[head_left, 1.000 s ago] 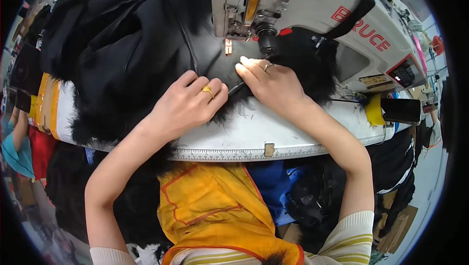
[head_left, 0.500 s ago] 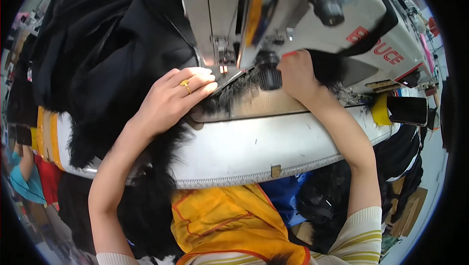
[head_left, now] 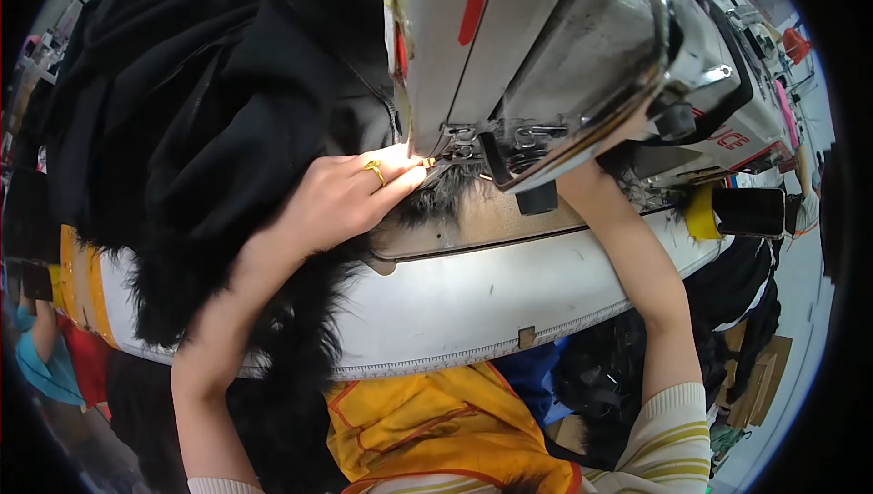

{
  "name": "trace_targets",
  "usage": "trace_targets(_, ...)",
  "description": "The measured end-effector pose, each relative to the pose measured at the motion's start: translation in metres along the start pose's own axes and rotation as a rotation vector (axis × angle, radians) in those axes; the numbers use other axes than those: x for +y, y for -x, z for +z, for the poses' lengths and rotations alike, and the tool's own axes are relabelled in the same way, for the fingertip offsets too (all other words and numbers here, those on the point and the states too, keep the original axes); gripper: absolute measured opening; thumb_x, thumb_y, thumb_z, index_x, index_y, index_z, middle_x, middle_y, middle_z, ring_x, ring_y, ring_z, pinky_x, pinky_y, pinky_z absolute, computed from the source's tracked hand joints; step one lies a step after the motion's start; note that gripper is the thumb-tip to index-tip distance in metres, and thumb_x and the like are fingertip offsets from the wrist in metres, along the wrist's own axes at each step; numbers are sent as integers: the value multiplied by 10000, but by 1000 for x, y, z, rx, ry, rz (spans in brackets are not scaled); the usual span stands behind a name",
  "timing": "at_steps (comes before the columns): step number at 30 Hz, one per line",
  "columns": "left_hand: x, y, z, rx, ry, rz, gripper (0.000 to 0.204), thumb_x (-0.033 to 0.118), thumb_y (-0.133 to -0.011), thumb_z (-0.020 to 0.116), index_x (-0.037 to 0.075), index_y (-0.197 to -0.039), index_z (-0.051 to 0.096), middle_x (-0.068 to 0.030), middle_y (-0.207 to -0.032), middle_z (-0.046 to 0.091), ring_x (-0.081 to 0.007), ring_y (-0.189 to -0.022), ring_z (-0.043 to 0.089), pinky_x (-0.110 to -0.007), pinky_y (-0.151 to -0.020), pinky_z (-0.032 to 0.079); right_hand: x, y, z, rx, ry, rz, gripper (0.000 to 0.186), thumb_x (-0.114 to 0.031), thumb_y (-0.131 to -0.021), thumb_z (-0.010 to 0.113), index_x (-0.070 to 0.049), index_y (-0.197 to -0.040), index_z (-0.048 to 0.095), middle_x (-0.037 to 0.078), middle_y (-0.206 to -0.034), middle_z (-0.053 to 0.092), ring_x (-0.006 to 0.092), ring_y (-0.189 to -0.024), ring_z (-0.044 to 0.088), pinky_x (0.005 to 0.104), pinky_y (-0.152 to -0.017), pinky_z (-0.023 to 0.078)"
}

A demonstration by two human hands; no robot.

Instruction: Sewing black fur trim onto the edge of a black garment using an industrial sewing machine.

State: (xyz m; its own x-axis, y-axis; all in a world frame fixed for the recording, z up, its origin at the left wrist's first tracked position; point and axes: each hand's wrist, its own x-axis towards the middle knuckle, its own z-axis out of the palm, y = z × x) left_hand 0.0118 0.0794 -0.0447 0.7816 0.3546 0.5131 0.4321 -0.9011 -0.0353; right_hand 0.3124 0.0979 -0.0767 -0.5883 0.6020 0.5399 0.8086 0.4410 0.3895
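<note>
A sewing machine head (head_left: 473,48) stands over the work, its lamp glowing at the needle area. Black fabric with a furry edge (head_left: 446,196) runs under the presser foot (head_left: 464,144). My left hand (head_left: 341,194), a gold ring on one finger, lies at the left of the foot. Its fingertips are drawn together on the fabric right beside the lit spot. Behind the machine's metal guard and black knob reaches my right hand (head_left: 585,186); only its wrist side shows and its fingers are hidden. A large black garment (head_left: 218,103) is heaped to the left.
The white table (head_left: 464,303) carries a ruler strip (head_left: 455,357) along its near edge. A dark phone (head_left: 759,212) sits by a yellow tape roll (head_left: 703,212) at the right. Black furry material hangs off the left front. Another person's blue sleeve (head_left: 50,353) is at far left.
The view has shifted, so the machine head looks bigger and farther right. My left hand has come closer to the presser foot. My right hand, earlier seen as a fist, is now largely covered.
</note>
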Motion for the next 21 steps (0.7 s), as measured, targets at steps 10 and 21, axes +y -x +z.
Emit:
trace_targets(10,36,-9,-9,-2,-211,-168,225,39,-749,543,18,-973,548,-102,-983,542,-244,-1022,547,-340,-892,477,-6,-5,12,-108,125,26,407,-241,-737,571,-90,-1113,602,168,-1028,587,376,-976,549,563,-861,398)
trace_targets(21,42,2,-34,-121,110,-174,171,110,-742,540,71,-904,581,-20,-877,521,-171,-904,541,-289,-764,445,0,-8,-59,-21,-349,-154,164,-149,-753,551,-99,-894,619,2,-867,595,165,-851,592,290,-690,488)
